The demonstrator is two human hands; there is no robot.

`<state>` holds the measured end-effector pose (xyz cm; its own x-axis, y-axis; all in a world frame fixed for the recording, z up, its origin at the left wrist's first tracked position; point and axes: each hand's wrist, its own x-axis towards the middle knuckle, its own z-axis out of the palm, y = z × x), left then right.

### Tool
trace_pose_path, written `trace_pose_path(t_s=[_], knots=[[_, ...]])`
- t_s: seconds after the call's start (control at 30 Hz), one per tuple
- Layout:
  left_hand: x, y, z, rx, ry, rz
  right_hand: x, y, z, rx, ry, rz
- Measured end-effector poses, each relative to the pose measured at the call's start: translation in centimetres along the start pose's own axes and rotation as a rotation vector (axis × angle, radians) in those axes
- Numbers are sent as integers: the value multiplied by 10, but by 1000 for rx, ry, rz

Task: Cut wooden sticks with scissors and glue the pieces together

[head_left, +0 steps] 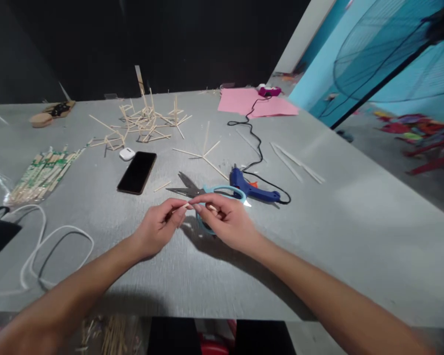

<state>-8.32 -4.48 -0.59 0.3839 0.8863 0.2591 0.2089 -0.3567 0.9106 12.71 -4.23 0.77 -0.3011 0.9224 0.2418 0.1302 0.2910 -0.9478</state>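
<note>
Both forearms reach in over the near table edge, left hand (159, 224) and right hand (225, 222) each pinching one small stick (187, 204) above the scissors (203, 191); steady fingertip grip matters, glue gun (253, 190) lying just beyond.

Your left hand (159, 228) and right hand (225, 222) are bare, no rings, watch or gloves, and both forearms, entering from 7 and 5 o'clock, show no sleeves.
</note>
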Motion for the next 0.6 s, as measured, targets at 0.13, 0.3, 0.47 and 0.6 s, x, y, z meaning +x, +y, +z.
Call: trace_pose_path(t_s=[0.13,0.3,0.47,0.6], knots=[[0,3,0,79,8,2,0,7,0,-5,34,-37],[1,6,-1,126,-23,16,-2,5,1,-18,88,-87],[1,9,-1,141,-24,41,-1,5,2,-40,103,-97],[2,10,0,141,-30,53,-1,6,2,-61,107,-123]])
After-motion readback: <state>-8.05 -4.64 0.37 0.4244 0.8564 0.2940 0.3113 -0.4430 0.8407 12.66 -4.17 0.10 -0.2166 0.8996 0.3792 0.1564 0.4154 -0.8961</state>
